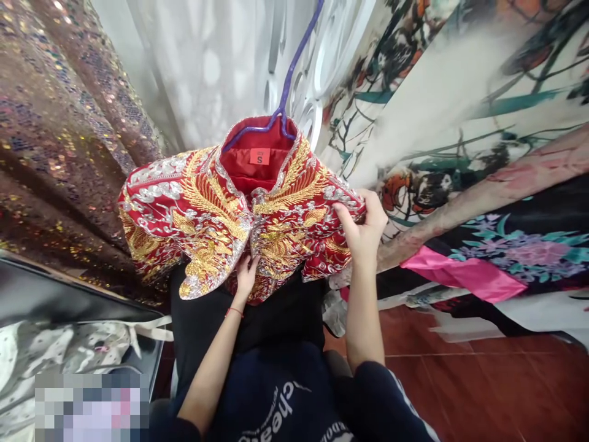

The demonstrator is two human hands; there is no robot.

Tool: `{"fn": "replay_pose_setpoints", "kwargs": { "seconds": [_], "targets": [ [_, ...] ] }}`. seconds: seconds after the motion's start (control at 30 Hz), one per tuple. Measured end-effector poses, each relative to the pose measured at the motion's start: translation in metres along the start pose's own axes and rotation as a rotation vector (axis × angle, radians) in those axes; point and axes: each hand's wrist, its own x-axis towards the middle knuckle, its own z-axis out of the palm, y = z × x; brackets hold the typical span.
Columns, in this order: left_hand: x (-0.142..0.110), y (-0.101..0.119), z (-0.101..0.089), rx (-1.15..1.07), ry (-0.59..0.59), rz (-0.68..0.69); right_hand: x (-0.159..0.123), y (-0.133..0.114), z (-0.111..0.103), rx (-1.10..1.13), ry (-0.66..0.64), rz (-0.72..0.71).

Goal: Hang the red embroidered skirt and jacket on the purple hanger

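Observation:
A red embroidered jacket point(280, 236), with raised gold and silver stitching and a stand-up collar, hangs on a purple hanger point(293, 67) in front of me. Inside its neck is a small red label point(260, 156) marked S. My right hand point(369, 224) grips the shoulder and upper sleeve on the right side, thumb on the front and fingers mostly hidden behind. At the lower front opening, my left hand point(246, 279) has its fingers closed on the jacket's edge, partly covered by the lifted left front panel. A thin red string circles the left wrist.
A sequined curtain-like fabric point(69, 123) hangs at the left. White scrollwork point(338, 49) stands behind the hanger. Patterned cloth point(442, 110) and black floral fabric with a pink band point(464, 273) fill the right. Below lie red floor tiles point(437, 387); white spotted cloth point(41, 350) is lower left.

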Motion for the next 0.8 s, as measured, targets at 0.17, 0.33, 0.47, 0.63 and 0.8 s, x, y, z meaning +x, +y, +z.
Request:
{"fn": "replay_pose_setpoints", "kwargs": {
  "seconds": [0.17, 0.33, 0.47, 0.63, 0.8],
  "targets": [
    [-0.009, -0.012, -0.002, -0.103, -0.126, 0.000, -0.004, -0.002, -0.004, -0.004, -0.015, 0.008],
    [-0.020, -0.034, -0.005, -0.131, -0.233, -0.085, -0.010, -0.005, -0.004, 0.007, -0.023, 0.046],
    [-0.023, -0.047, -0.003, -0.128, -0.232, -0.138, -0.014, -0.002, -0.013, 0.009, -0.063, 0.116],
    [-0.023, -0.051, -0.001, -0.152, -0.228, -0.137, -0.046, 0.016, -0.029, 0.026, -0.117, 0.237],
    [-0.027, -0.050, -0.001, -0.185, -0.142, -0.095, -0.103, 0.025, -0.033, -0.045, 0.032, 0.432]
  ]
}}
